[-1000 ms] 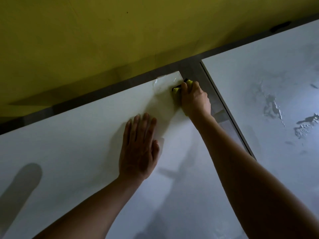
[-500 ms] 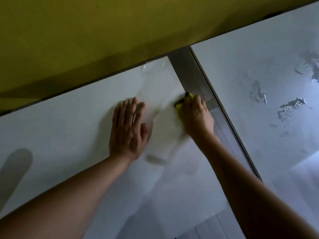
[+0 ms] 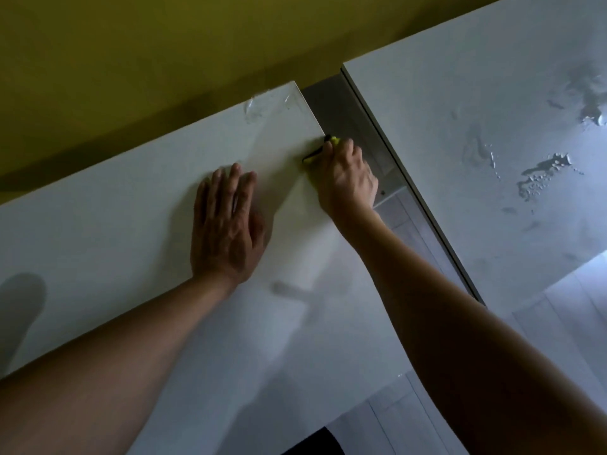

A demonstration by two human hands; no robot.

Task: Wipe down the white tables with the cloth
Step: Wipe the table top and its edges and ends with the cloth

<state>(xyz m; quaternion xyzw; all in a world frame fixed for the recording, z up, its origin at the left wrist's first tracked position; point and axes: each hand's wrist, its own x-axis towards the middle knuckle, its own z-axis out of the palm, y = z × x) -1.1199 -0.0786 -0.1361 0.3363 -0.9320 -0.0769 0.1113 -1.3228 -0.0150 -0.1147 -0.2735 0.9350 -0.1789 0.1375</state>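
Right hand (image 3: 348,178) grasps the yellow cloth (image 3: 320,151) at the near glossy white tabletop's (image 3: 115,224) right edge; left hand (image 3: 226,224) lies flat, released. The right-hand white tabletop (image 3: 492,93) shows water puddles (image 3: 542,175), apparently unwiped.

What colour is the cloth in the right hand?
Bright yellow with a black edge; the cloth shows in the head view, mostly hidden under the right hand.

Dim mustard-yellow wall (image 3: 138,60), pale tiled floor (image 3: 565,310) below
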